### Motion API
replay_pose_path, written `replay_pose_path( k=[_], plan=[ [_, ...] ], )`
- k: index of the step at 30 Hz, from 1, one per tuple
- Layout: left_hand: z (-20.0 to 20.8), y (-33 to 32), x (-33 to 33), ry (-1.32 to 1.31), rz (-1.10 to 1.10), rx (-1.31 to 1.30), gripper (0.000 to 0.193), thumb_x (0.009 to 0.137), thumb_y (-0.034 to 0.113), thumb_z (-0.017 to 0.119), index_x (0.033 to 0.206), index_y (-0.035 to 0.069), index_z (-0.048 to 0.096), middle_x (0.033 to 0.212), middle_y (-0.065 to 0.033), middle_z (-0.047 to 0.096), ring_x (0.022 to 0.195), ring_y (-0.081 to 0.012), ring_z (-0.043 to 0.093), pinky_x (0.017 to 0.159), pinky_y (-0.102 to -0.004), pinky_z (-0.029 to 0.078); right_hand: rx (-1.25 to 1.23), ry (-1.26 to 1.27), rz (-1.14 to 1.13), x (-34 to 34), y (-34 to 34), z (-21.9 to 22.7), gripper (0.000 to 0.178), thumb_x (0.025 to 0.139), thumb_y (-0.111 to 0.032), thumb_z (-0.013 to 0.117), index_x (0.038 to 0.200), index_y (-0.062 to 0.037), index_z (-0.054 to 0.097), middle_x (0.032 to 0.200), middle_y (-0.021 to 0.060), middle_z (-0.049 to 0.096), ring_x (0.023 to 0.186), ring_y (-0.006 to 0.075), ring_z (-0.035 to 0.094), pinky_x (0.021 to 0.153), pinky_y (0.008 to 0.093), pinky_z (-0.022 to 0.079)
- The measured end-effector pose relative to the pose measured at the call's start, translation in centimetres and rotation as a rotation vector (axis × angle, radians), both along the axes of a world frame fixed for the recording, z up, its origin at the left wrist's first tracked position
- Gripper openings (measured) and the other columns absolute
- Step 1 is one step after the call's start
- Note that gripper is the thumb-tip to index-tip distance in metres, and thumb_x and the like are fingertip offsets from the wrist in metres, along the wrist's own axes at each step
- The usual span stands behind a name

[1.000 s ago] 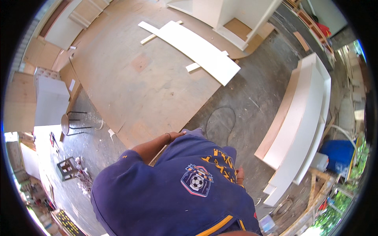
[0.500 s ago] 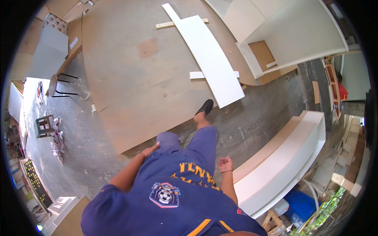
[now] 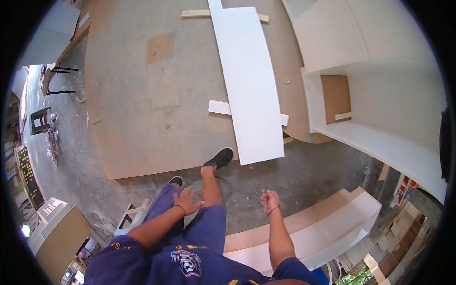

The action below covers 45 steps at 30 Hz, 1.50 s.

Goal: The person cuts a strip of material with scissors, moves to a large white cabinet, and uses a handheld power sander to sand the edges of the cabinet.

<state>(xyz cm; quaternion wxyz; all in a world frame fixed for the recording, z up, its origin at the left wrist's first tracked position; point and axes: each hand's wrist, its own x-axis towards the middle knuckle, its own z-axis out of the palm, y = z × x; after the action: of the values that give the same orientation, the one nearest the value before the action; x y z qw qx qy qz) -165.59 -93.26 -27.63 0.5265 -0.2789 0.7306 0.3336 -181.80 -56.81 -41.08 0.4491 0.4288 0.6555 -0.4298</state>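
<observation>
My left hand [image 3: 188,200] hangs over my thigh, fingers spread, holding nothing. Off to the right, my right hand [image 3: 270,201] is in the air above the concrete floor; its fingers are curled in and nothing shows in them. Ahead of me a long white board [image 3: 254,85] lies across a pale wooden strip [image 3: 195,14] and a white strip [image 3: 219,107], on a large brown sheet [image 3: 128,123]. A narrow white piece [image 3: 214,4] sticks out past its far end. Neither hand touches the board.
A large white cabinet [image 3: 389,128] lies open at the right. Behind my right arm stands a long white box-like unit [image 3: 327,228]. To the left are a stool with black legs [image 3: 47,80], a dark crate-like stool [image 3: 40,120] and a pale plastic stool [image 3: 130,218].
I have stepped and turned, so the white board and cabinet appear closer and lower. My left hand has swung forward off my hip; my right hand's fingers have curled in.
</observation>
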Motion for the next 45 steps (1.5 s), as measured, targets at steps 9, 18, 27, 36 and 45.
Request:
replay_pose_path(
  k=[9, 18, 27, 36, 45],
  plan=[
    [-10.6, -1.0, -8.6, 0.404, 0.673, 0.133, 0.068, 0.085, 0.026, 0.061, 0.136, -0.001, 0.026, 0.134, -0.0213, 0.037, 0.114, -0.0279, 0.049, 0.094, -0.0387, 0.04, 0.156, -0.058, 0.15, -8.4, -8.2, -23.5, 0.091, 0.079, -0.046, 0.063, 0.141, -0.0028, 0.013, 0.141, 0.0203, 0.028, 0.126, 0.0332, 0.035, 0.089, 0.0507, 0.043],
    [-12.5, -7.0, -10.0, 0.108, 0.831, 0.269, 0.065, 0.087, 0.029, 0.059, 0.133, -0.005, 0.029, 0.129, -0.0192, 0.043, 0.102, -0.0201, 0.055, 0.086, -0.0308, 0.045, -0.028, 0.266, -0.717, -5.6, -7.0, -33.4, 0.08, 0.08, -0.054, 0.057, 0.129, 0.0055, 0.038, 0.128, 0.0154, 0.047, 0.113, 0.0304, 0.05, 0.095, 0.0421, 0.042],
    [-23.1, -9.3, -15.1, 0.261, 0.85, 0.046, 0.046, 0.092, 0.046, 0.042, 0.092, 0.002, 0.056, 0.067, -0.0028, 0.052, 0.065, -0.0119, 0.048, 0.06, -0.0274, 0.039, 0.353, 0.319, -0.883, -4.3, -10.8, -18.2, 0.069, 0.088, -0.057, 0.04, 0.127, 0.0006, 0.044, 0.129, 0.0134, 0.049, 0.114, 0.031, 0.05, 0.096, 0.041, 0.04],
    [-29.1, -20.3, -37.4, 0.371, 1.359, -0.09, 0.073, 0.085, 0.059, 0.044, 0.117, -0.007, 0.049, 0.114, -0.0173, 0.056, 0.1, -0.0292, 0.056, 0.084, -0.0388, 0.043, 0.219, 0.444, -0.933, -0.4, -15.3, -2.4, 0.071, 0.089, -0.054, 0.04, 0.128, 0.006, 0.04, 0.128, 0.015, 0.048, 0.11, 0.0323, 0.052, 0.092, 0.0419, 0.045],
    [-18.5, -14.8, -30.5, 0.298, 1.465, -0.028, 0.078, 0.085, 0.06, 0.043, 0.117, -0.011, 0.048, 0.112, -0.0214, 0.058, 0.099, -0.0305, 0.057, 0.088, -0.0378, 0.043, 0.413, 0.568, -0.863, 5.1, -10.0, 11.1, 0.073, 0.091, -0.053, 0.036, 0.131, 0.0086, 0.033, 0.135, 0.0198, 0.04, 0.117, 0.0359, 0.044, 0.099, 0.0416, 0.036]
  ],
)
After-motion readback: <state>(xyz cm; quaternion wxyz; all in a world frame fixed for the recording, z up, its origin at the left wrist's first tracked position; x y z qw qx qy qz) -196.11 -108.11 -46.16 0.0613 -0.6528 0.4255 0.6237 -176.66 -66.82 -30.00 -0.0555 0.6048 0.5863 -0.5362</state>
